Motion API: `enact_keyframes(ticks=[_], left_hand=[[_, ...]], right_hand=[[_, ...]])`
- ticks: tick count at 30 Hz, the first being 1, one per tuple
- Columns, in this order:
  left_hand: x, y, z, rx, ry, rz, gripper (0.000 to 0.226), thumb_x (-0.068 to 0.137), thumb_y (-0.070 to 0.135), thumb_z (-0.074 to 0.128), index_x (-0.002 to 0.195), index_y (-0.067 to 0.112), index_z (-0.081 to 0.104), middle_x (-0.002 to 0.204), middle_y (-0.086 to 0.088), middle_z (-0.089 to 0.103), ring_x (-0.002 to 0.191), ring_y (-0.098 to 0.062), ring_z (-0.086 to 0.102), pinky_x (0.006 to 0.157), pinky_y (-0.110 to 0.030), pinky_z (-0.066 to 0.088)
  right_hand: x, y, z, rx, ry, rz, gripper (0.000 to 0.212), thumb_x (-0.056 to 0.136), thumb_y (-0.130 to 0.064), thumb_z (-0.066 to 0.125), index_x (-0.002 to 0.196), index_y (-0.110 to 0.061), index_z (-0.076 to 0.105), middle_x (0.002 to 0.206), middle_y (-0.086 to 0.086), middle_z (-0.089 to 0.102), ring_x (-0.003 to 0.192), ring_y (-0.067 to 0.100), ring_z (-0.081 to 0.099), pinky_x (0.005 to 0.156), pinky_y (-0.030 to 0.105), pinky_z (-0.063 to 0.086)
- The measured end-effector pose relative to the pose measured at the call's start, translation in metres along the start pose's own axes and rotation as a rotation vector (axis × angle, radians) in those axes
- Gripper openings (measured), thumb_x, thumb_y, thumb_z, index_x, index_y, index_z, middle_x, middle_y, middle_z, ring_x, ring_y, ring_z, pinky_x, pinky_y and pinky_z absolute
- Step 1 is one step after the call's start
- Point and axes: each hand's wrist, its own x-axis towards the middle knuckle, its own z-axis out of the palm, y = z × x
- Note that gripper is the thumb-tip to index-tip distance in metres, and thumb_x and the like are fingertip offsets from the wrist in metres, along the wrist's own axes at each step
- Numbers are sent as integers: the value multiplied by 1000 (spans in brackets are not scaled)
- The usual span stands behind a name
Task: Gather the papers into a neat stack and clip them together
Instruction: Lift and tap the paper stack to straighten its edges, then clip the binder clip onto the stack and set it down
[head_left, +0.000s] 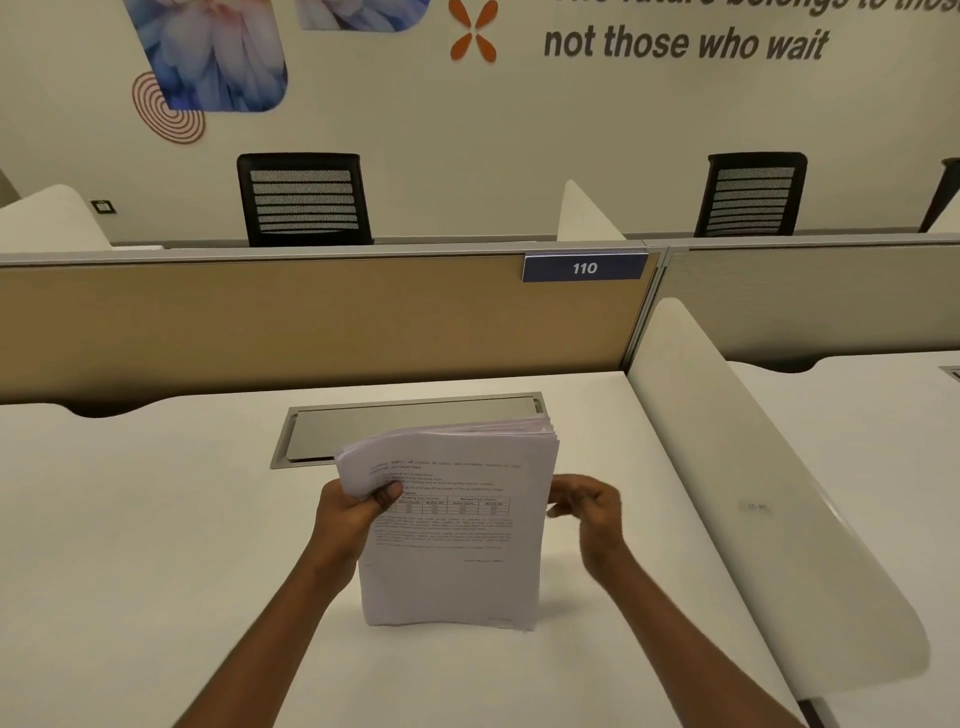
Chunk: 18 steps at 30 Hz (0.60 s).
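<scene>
While the printed paper stack (452, 525) is standing on its lower edge mid-desk (156, 545), near the cable tray (410, 426), the left hand (353, 512) is pinching its upper-left corner; right hand (589, 512) is hovering loosely curled, blurred, beside the right edge. Squaring step; clipping next, no clip visible.

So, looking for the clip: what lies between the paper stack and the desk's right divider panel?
Only bare desk between the paper stack and divider panel; head view.

Dim, warm, even light; soft shadows on desk (156, 519); right hand (589, 512) motion-blurred; wide-angle bending at edges.
</scene>
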Motion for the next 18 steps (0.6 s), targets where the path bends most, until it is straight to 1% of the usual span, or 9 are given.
enact_keyframes(ticks=[1, 3, 4, 6, 9, 11, 15, 17, 18], left_hand=[[2, 0, 0, -1, 4, -3, 18, 69, 21, 69, 83, 32, 76, 85, 1, 77, 79, -17, 73, 67, -34, 57], [5, -1, 1, -6, 16, -7, 17, 68, 21, 70, 82, 28, 75, 82, 2, 77, 76, -14, 73, 65, -31, 56], [6, -2, 1, -9, 21, -9, 16, 68, 20, 70, 81, 28, 75, 81, 2, 77, 74, -13, 73, 64, -29, 56], [9, -2, 1, -11, 18, -8, 16, 68, 20, 70, 81, 28, 75, 80, 3, 77, 73, -13, 72, 60, -25, 57], [11, -3, 2, -16, 8, 6, 18, 71, 15, 71, 87, 23, 72, 80, 3, 77, 73, -12, 72, 58, -23, 57], [12, -5, 2, -16, 7, 9, 18, 79, 4, 71, 89, 19, 71, 78, 4, 77, 72, -11, 72, 57, -22, 57], [12, -5, 3, -9, 17, 5, 23, 84, -4, 62, 89, 18, 69, 76, 6, 76, 70, -9, 72, 57, -20, 56], [11, -5, 3, -13, 24, 9, 25, 83, -3, 63, 88, 20, 70, 76, 5, 76, 71, -9, 72, 57, -21, 57], [10, -5, 3, -14, 24, 14, 25, 83, -3, 64, 88, 21, 71, 77, 5, 76, 71, -10, 72, 57, -22, 57]], right_hand=[[13, 6, -9, -95, 56, 19, 21, 84, -17, 60, 83, -1, 74, 74, 10, 74, 67, 21, 69, 58, 31, 53], [36, 19, -28, -385, 109, 43, 11, 82, -5, 64, 90, -7, 72, 84, 4, 72, 75, 19, 68, 69, 39, 56], [47, 27, -37, -543, 97, 48, 19, 79, 0, 65, 96, -9, 70, 92, 1, 69, 83, 21, 66, 75, 43, 57], [63, 38, -53, -759, 34, 52, 36, 74, 6, 67, 108, -7, 65, 106, 4, 59, 97, 23, 60, 80, 39, 54], [76, 46, -67, -913, -124, 138, 52, 67, 3, 76, 116, -3, 59, 111, 7, 49, 103, 25, 54, 81, 32, 49], [81, 49, -71, -979, -211, 162, 47, 70, 1, 77, 113, -2, 59, 107, 6, 49, 100, 21, 51, 77, 23, 45], [86, 47, -70, -1016, -235, 168, 15, 79, 6, 63, 92, -2, 67, 91, 6, 59, 85, 20, 56, 63, 15, 40], [86, 45, -68, -1044, -246, 159, 17, 82, 8, 56, 84, -2, 70, 84, 3, 59, 81, 19, 58, 59, 10, 37], [86, 44, -68, -1045, -245, 160, 17, 82, 7, 57, 79, -5, 69, 82, 3, 61, 81, 21, 60, 59, 10, 38]])
